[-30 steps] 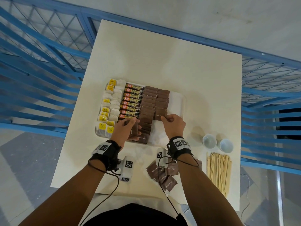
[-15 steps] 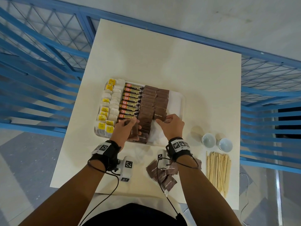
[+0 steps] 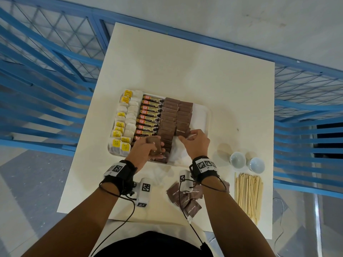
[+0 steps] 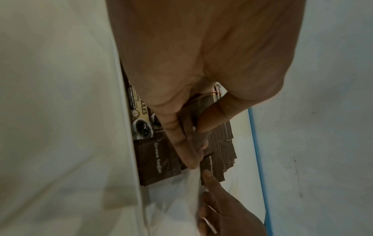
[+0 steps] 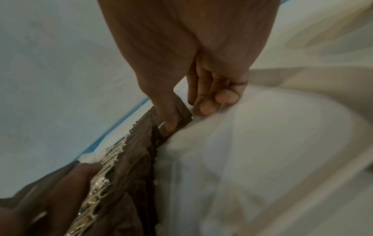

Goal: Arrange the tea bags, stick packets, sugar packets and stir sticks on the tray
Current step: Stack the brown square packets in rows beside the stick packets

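Note:
A white tray point(image 3: 206, 115) holds tea bags point(image 3: 121, 125) with yellow tags at the left, then stick packets point(image 3: 150, 115), then two columns of brown sugar packets point(image 3: 168, 123). My left hand point(image 3: 157, 148) hovers over the tray's near edge and grips a small stack of brown sugar packets point(image 3: 154, 143) between thumb and fingers point(image 4: 210, 116). My right hand point(image 3: 186, 135) pinches the nearest packet point(image 3: 182, 131) of the right column, thumb on its face point(image 5: 171, 123), the other fingers point(image 5: 206, 105) curled at its edge. Stir sticks point(image 3: 248, 193) lie on the table at the near right.
Several loose brown sugar packets point(image 3: 188, 201) lie on the table under my right wrist. Two small white cups point(image 3: 238, 160) stand right of the tray, above the sticks. The tray's right strip is bare. Blue railings surround the table point(image 3: 185, 67).
My right thumb has slid a little toward me along the nearest packet of the right column, uncovering its label. The left hand has stayed in place with its stack.

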A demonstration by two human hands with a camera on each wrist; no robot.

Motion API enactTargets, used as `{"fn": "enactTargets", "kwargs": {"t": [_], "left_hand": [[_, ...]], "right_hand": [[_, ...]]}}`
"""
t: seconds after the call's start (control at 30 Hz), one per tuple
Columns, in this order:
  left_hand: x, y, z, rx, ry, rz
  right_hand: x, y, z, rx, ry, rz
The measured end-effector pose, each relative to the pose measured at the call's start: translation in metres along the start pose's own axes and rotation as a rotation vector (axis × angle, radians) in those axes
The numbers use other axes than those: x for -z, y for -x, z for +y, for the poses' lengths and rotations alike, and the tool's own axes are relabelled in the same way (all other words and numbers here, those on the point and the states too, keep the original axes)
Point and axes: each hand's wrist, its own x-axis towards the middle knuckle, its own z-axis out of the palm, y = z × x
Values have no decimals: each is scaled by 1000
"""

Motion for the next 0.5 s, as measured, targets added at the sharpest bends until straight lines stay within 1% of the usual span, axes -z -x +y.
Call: {"fn": "enactTargets", "kwargs": {"t": [0.13, 0.2, 0.27, 0.33, 0.43, 0.5], "left_hand": [[-2, 4, 1, -32, -33, -104], [-3, 4, 0, -39, -46, -124], [-4, 2, 0, -37, -56, -112], [-5, 0, 0, -30, -80, -88], [-8, 3, 2, -32, -135, -65], [-8, 5, 2, -41, -171, -59]], "right_hand": [[1, 6, 2, 42, 0, 83], [2, 12, -1, 119, -6, 116], [3, 16, -7, 205, -54, 106], [4, 18, -14, 273, -101, 1], [5, 20, -24, 358, -96, -219], [6, 20, -29, 409, -57, -292]]}}
